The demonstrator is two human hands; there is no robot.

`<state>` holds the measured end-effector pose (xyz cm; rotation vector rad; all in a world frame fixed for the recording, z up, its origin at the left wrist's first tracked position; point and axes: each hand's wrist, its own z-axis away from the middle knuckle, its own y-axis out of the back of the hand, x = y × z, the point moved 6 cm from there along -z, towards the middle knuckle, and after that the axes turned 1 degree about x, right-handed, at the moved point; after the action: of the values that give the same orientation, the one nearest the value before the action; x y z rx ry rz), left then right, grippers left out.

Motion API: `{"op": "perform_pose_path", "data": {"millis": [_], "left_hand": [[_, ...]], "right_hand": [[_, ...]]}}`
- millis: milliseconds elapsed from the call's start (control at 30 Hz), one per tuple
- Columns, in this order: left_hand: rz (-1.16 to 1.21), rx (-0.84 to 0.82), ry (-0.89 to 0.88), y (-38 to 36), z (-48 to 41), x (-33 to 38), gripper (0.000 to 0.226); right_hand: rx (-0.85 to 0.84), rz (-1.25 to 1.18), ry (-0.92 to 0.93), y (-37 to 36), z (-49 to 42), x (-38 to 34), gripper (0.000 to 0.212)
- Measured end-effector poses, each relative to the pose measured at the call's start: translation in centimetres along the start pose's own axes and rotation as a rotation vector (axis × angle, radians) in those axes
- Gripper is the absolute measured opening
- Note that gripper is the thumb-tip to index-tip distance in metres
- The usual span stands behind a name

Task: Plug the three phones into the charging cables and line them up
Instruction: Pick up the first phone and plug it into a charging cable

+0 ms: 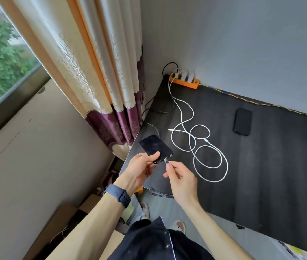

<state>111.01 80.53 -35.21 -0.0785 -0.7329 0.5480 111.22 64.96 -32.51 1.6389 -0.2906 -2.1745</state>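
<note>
Left hand (141, 166): grip held the phone (155, 148) by its lower end, screen up, port turned toward the right hand, just above the counter (261, 156) edge.
Right hand (180, 180): grip pinched the plug (166, 160), tip at the port; seating could not be told.
Spare cables (201, 147): loose, near.
Second phone (242, 121): well apart, unplugged.

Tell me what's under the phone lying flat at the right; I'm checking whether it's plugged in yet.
Only the dark desk shows around the flat phone. No cable reaches it. Whatever lies directly beneath is covered.
</note>
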Motion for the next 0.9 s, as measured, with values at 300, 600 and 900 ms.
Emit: {"op": "perform_pose_path", "data": {"millis": [300,600,900], "left_hand": [[-0.131,0.108,-0.211,-0.1,1.3,0.9,0.022],[-0.245,0.096,-0.265,0.1,1.1,0.9,0.02],[-0.337,0.105,-0.268,1.5,-0.3,0.6,0.023]], "right_hand": [[0.033,0.025,-0.027,0.0,0.1,0.0,0.013],[0.017,0.025,-0.038,-0.6,0.4,0.4,0.014],[-0.062,0.069,-0.042,-1.8,-0.2,0.3,0.014]]}}
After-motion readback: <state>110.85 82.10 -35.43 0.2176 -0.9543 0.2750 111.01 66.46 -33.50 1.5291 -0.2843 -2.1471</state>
